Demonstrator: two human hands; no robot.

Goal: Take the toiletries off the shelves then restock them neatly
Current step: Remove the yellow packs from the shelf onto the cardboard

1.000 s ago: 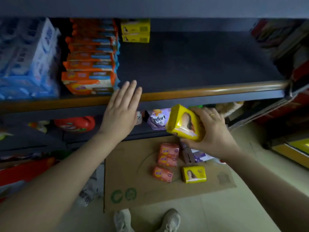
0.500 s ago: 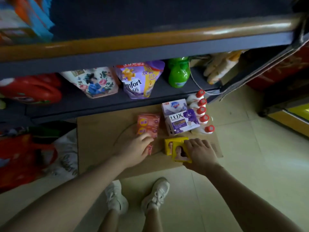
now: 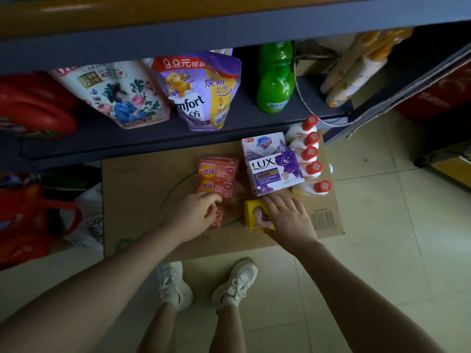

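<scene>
On a flattened cardboard sheet [image 3: 142, 200] on the floor lie orange soap packets [image 3: 216, 174], a yellow soap box [image 3: 254, 216], a purple LUX soap pack [image 3: 275, 174] with a Safeguard box [image 3: 265, 145] behind it, and a row of white bottles with red caps [image 3: 309, 154]. My left hand [image 3: 198, 212] curls its fingers round the nearest orange packet [image 3: 218, 217]. My right hand [image 3: 288, 217] lies over the yellow soap box, thumb at its near edge, fingertips close to the LUX pack.
Just above the cardboard, the bottom shelf [image 3: 153, 141] holds a red jug [image 3: 35, 105], a floral refill pouch [image 3: 119, 95], a purple Comfort pouch [image 3: 201, 93], a green bottle [image 3: 275, 77] and pale bottles [image 3: 356, 70]. Red bags [image 3: 30, 220] sit at left. My shoes [image 3: 204, 284] stand on tiled floor.
A second ago my right hand held the yellow box near the upper shelf and my left lay on its edge. Both hands have come down to the cardboard, the yellow box now resting there.
</scene>
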